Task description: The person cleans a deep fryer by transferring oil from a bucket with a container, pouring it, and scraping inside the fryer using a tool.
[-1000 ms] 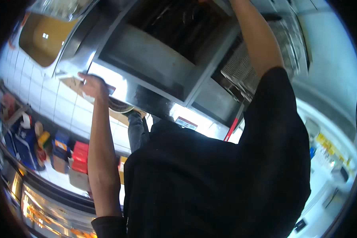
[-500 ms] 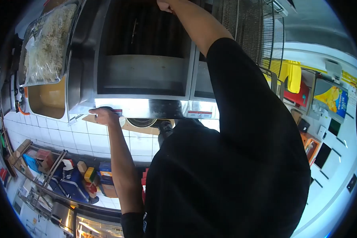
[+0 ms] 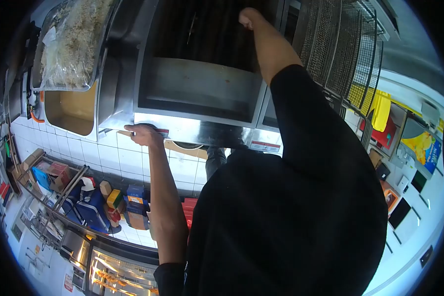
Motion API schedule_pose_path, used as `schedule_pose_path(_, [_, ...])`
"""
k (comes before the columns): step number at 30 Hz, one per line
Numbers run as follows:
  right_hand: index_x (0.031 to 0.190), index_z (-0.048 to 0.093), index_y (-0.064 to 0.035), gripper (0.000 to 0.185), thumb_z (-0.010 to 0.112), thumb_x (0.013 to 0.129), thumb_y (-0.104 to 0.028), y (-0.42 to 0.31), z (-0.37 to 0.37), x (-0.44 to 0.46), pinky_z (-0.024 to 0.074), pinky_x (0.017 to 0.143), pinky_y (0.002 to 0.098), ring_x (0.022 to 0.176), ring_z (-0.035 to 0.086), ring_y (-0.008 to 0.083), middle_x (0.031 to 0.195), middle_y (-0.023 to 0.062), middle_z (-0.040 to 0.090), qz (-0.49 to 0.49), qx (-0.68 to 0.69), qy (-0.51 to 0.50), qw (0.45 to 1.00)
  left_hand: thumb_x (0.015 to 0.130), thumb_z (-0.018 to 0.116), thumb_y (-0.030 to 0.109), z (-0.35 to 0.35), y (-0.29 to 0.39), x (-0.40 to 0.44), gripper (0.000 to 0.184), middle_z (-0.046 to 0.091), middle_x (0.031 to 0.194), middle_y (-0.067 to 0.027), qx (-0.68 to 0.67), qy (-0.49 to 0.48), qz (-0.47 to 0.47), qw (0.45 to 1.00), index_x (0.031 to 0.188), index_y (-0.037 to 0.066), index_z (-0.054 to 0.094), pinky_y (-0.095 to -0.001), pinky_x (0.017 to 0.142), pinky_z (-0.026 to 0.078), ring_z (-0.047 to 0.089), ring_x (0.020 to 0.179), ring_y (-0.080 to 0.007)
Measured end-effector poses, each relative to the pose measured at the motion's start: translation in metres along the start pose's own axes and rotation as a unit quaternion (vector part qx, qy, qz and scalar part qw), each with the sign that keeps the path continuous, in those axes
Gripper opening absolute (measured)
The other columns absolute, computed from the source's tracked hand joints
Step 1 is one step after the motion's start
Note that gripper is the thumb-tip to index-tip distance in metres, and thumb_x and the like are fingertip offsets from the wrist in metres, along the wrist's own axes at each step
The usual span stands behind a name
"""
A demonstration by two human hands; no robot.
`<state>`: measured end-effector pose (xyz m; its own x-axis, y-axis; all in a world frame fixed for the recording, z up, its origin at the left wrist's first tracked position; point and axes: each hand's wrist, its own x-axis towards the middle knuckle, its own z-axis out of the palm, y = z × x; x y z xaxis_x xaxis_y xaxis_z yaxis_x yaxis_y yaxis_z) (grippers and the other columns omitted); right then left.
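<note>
A stainless steel deep fryer [image 3: 197,124] stands before me, with a dark vat [image 3: 212,29] behind a sloping metal ledge. My left hand [image 3: 145,134] is at the fryer's front edge beside a small red-and-white label, its fingers curled over the rim. Over the right part of the vat is my right hand [image 3: 249,18], closed; whatever is in it, if anything, is lost against the dark background. A thin light streak shows in the vat to the left of that hand.
On the left, a tray holds a clear bag of pale crumbs [image 3: 74,49] above a steel pan [image 3: 71,111]. Wire fryer baskets [image 3: 340,54] hang at the right. Boxes [image 3: 133,197] line a lower shelf behind me; a lit display cabinet [image 3: 121,271] is at bottom left.
The view has shifted, so the fryer sits further right and slightly higher. My right hand has come further into view over the vat. My left hand stays at the front edge.
</note>
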<state>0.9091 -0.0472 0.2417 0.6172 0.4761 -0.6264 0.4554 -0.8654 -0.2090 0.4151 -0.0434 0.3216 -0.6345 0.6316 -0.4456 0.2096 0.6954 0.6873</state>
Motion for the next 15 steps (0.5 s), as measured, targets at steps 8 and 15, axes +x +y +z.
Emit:
schedule_pose_path(8, [0.091,0.07,-0.0041,0.029,0.052,0.069,-0.005,-0.009,-0.028,0.024,0.0494,0.081,0.0422,0.101,0.064,0.0287,0.105,0.0135,0.066,0.015,-0.06,0.014,0.998,0.091,0.034,0.065,0.001,-0.003,0.003,0.09,0.043,0.13,-0.0337,-0.005,-0.024,-0.012,1.0,0.132,-0.014,0.035,-0.0467,0.093,0.05,0.051,0.116,-0.0441])
schedule_pose_path(15, [0.089,0.071,-0.0072,0.028,0.055,0.066,-0.003,-0.005,-0.002,0.0,0.0499,0.077,0.0413,0.093,0.067,0.0279,0.1,0.0132,0.066,0.006,-0.192,-0.004,0.981,0.092,0.035,0.063,0.002,-0.006,0.006,0.087,0.044,0.129,-0.0337,-0.017,-0.017,0.01,1.0,0.131,-0.015,0.036,-0.0469,0.092,0.05,0.05,0.117,-0.0433])
